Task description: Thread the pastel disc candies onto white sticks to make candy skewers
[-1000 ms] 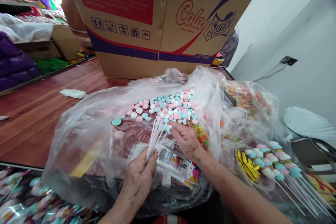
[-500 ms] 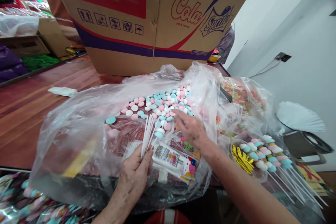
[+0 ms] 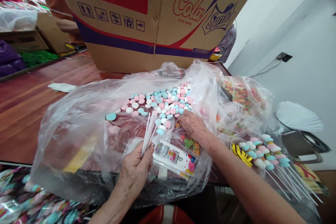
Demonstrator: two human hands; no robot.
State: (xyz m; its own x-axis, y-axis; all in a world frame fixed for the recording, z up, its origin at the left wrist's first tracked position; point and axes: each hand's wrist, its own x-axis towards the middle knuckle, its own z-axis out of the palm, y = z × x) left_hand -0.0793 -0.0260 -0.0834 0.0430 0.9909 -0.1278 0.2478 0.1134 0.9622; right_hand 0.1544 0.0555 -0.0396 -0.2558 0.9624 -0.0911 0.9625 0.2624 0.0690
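Observation:
My left hand (image 3: 136,164) is closed round a bundle of thin white sticks (image 3: 149,129), their upper ends fanning out toward the candies. Pink, blue and white marshmallow candies (image 3: 168,98) lie spread on a clear plastic sheet (image 3: 70,112). At their near right edge, my right hand (image 3: 193,127) has its fingers curled down and bunched together; whatever is between the fingertips is hidden. Small ring gummies (image 3: 190,143) in green, orange and red lie just below that hand. A printed packet (image 3: 172,157) rests between my two hands.
A large cardboard box (image 3: 120,49) stands behind the candies. On the right are finished candy skewers (image 3: 267,152), yellow twist ties (image 3: 240,154) and a bag of gummies (image 3: 241,94). Wrapped candies (image 3: 39,199) fill the lower left. Other people stand partly behind the box.
My right hand has drawn back slightly to the right and down, and its fingers have curled in. My left hand keeps the sticks in nearly the same place.

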